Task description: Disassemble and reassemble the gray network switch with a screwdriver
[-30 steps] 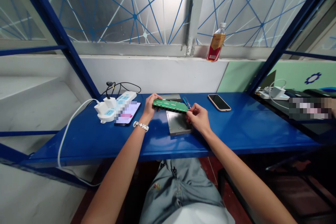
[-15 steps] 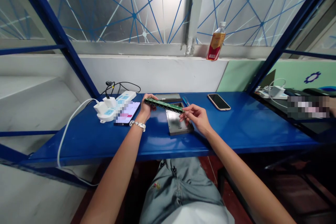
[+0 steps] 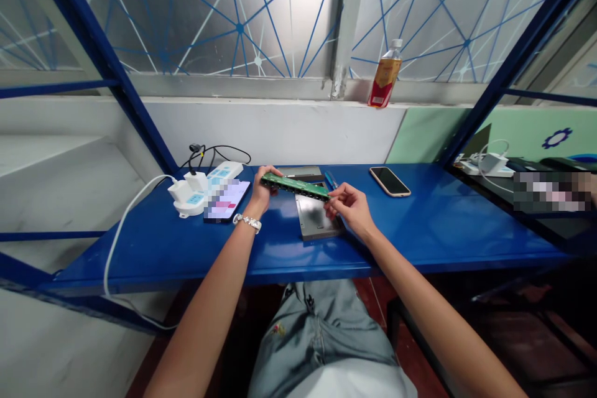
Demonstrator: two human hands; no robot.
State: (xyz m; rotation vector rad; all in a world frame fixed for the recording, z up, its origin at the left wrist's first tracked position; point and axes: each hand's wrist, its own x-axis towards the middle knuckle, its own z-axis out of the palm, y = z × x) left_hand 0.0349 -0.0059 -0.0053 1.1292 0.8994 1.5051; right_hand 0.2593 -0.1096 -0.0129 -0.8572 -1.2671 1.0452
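A long green circuit board (image 3: 296, 186) is held up between my two hands, sloping down a little to the right. My left hand (image 3: 263, 188) grips its left end, with a bracelet on the wrist. The fingertips of my right hand (image 3: 347, 202) pinch the right end. Below the board, on the blue table, lies a grey metal case (image 3: 317, 224), partly covered by the board and my right fingers. Behind it sits another flat grey metal piece (image 3: 301, 171). A blue tool, perhaps a screwdriver (image 3: 331, 180), lies just beyond my right hand.
On the left of the blue table (image 3: 420, 230) are a white power strip (image 3: 226, 171) with plugs and cables, and a lit phone (image 3: 237, 196). A dark-screened phone (image 3: 390, 181) lies to the right. A drink bottle (image 3: 385, 74) stands on the ledge. Blue frame posts flank the table.
The circuit board has tilted so that more of its green face shows. Both hands keep hold of its ends and have shifted very slightly right.
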